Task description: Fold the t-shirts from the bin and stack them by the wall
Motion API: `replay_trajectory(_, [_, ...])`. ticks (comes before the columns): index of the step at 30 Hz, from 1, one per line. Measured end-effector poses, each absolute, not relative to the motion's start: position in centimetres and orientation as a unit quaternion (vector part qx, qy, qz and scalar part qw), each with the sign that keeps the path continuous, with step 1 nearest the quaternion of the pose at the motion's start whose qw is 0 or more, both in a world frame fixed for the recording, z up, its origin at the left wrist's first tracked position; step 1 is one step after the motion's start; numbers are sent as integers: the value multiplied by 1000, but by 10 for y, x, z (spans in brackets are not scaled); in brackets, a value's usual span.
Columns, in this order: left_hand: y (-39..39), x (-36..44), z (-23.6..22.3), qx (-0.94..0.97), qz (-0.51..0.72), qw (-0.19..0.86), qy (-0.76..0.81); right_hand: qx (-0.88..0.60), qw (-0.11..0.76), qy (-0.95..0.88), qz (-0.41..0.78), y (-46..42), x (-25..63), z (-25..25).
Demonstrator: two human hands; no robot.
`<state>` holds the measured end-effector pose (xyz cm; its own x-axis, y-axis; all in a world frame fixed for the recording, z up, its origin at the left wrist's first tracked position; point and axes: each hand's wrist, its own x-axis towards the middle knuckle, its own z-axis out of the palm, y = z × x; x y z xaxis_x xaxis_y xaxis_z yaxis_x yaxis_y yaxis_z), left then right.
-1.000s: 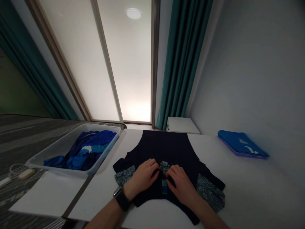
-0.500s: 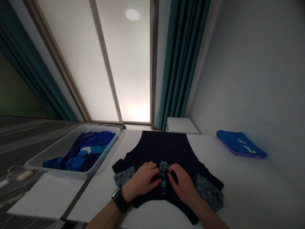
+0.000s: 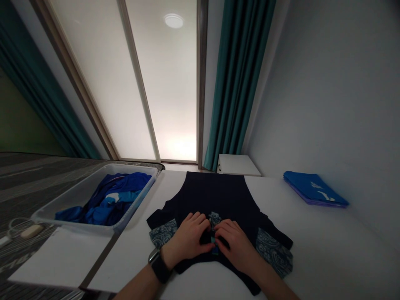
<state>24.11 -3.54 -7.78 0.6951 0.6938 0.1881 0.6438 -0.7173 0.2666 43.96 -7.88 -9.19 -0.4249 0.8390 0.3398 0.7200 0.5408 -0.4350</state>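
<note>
A dark navy shirt (image 3: 215, 189) lies spread on the white table, with paisley-patterned sleeve parts (image 3: 273, 250) at both sides. At its near middle is a small gathered piece of paisley fabric (image 3: 214, 218), with a blue-green label (image 3: 215, 251) just below it. My left hand (image 3: 192, 235), its wrist wearing a dark watch (image 3: 159, 264), is closed with fingers curled on the cloth left of the label. My right hand (image 3: 234, 241) pinches the fabric opposite, its fingertips nearly meeting the left thumb. The exact fold between the fingers is partly hidden.
To the left, a translucent plastic bin (image 3: 73, 227) holds crumpled blue clothes (image 3: 109, 204). Folded blue garments (image 3: 315, 189) form a small stack on the table's right, near the wall. A white cabinet (image 3: 239, 164) stands beyond the far edge, below a teal curtain (image 3: 240, 83).
My right hand has shifted slightly left and down, closer to the left hand, covering more of the label. My left hand has barely moved; the shirt lies as before.
</note>
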Motion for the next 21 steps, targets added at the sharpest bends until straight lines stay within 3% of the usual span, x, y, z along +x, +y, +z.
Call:
replay_trajectory(6, [-35, 239, -77, 912, 146, 118, 364, -498, 298, -807, 111, -77, 443, -99])
replay_trajectory(15, [-29, 239, -82, 908, 162, 125, 365, -496, 240, -833, 48, -82, 438, -95])
replay_trajectory(21, [-17, 244, -76, 889, 151, 173, 396, -503, 253, -822, 82, -80, 439, -91])
